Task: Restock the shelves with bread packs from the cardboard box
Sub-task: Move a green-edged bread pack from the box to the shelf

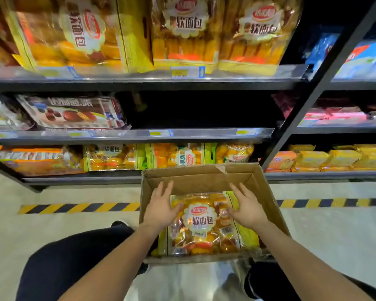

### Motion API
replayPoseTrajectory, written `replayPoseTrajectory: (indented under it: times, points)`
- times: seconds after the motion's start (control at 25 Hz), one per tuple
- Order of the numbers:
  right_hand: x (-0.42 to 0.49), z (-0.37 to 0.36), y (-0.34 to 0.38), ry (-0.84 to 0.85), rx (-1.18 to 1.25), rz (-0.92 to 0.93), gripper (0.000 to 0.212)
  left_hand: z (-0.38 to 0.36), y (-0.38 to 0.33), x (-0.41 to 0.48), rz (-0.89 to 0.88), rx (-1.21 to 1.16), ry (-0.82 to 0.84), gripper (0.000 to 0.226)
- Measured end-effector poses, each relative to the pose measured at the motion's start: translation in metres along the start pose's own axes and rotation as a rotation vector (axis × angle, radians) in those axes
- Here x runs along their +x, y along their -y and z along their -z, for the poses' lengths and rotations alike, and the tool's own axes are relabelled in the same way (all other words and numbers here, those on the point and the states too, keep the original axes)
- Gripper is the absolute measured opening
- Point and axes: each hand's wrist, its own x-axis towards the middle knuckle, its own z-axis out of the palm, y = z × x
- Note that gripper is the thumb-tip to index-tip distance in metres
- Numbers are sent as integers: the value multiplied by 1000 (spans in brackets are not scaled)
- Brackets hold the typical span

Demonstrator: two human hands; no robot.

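Bread pack lying flat in the cardboard box, long axis running toward me. My left hand and right hand flank it, fingers spread, thumbs touching its sides, neither yet clamped; equally near.

"软面包" on bread pack in cardboard box, same txt on top-shelf packs.

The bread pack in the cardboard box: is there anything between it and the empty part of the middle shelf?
Nothing visible blocks it. The bread pack lies on top in the open cardboard box, with the left hand and right hand at its sides. The dark gap on the middle shelf is open at the front.
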Motion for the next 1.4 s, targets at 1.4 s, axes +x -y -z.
replayPoseTrajectory:
  times: [1.4]
  points:
    - [-42, 51, 35, -50, 563, -46, 94, 40, -22, -6, 117, -380, 32, 125]
